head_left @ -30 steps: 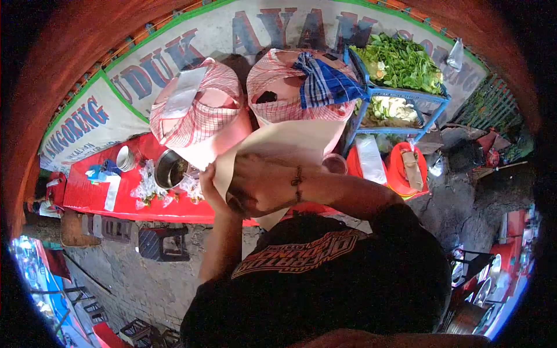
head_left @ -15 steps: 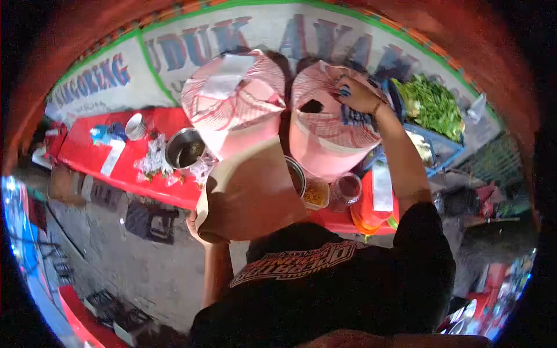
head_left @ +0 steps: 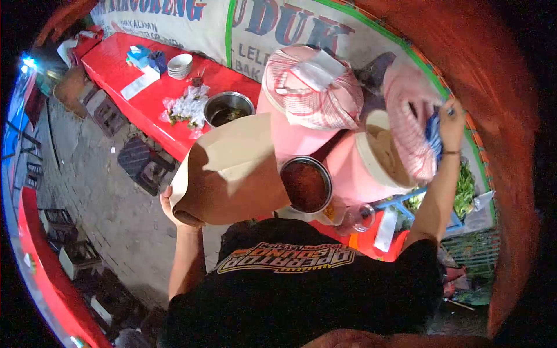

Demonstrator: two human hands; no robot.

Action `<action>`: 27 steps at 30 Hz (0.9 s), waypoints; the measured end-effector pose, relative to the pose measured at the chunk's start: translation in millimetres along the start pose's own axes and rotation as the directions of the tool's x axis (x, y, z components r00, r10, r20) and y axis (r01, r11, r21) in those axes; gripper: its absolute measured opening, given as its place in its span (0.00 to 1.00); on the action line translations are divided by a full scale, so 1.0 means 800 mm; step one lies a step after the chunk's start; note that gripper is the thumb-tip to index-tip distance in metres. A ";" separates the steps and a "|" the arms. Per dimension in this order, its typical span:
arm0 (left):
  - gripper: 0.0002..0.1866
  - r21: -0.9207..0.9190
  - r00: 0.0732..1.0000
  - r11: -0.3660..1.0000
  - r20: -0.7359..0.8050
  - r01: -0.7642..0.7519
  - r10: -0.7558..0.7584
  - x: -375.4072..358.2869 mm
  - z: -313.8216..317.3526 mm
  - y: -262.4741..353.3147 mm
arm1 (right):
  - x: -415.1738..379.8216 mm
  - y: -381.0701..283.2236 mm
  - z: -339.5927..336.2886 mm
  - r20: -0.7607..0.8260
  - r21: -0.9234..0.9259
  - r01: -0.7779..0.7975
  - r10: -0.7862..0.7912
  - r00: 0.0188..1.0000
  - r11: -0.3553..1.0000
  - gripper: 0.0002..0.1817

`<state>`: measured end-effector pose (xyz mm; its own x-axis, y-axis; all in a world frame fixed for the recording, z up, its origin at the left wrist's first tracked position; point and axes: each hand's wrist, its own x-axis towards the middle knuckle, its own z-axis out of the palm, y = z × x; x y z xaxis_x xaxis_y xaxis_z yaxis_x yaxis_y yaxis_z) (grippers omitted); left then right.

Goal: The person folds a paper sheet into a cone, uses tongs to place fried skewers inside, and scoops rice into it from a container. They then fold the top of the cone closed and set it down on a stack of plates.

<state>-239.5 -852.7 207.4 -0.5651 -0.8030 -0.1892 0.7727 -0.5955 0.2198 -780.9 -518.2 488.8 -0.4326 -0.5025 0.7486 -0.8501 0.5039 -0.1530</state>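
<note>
The left hand (head_left: 172, 212), left of centre, is pinching the curled edge of a brown paper sheet (head_left: 241, 194) spanning mid-frame; the right hand (head_left: 452, 126), upper right, is clasping a cloth-wrapped lid (head_left: 408, 113), tilted above an open pink tub (head_left: 353, 165).

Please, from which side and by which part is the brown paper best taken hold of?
I would grip the brown paper by its curled lower-left edge, coming from the left and below, as the left hand does. There the sheet bends into a roll, which likely gives a firmer hold. Its right edge seems poorer: it is flat and close beside the metal pot.
</note>
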 end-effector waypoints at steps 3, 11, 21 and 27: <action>0.33 0.061 0.990 0.998 0.138 0.017 -0.025 0.009 0.013 0.032 | 0.069 -0.084 0.005 0.041 0.002 0.013 -0.013 0.999 1.000 0.10; 0.35 0.140 0.899 0.989 0.425 0.053 -0.108 0.086 0.014 0.095 | 0.159 -0.200 0.234 0.402 -0.180 0.125 -0.043 0.915 0.976 0.22; 0.35 0.302 0.900 0.947 0.376 0.107 -0.221 0.107 0.100 -0.010 | 0.098 -0.043 0.178 0.384 0.342 -0.396 0.258 0.886 0.852 0.15; 0.34 0.387 0.889 0.918 0.389 0.081 -0.242 0.159 0.179 -0.082 | -0.152 0.343 0.242 0.850 -0.019 0.784 -0.402 0.339 0.620 0.19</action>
<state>-403.4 -918.5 305.7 -0.8019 -0.5780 0.1512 0.5521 -0.6203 0.5572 -1020.1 -454.8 230.5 -0.0602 -0.9705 -0.2334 -0.8606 -0.0680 0.5047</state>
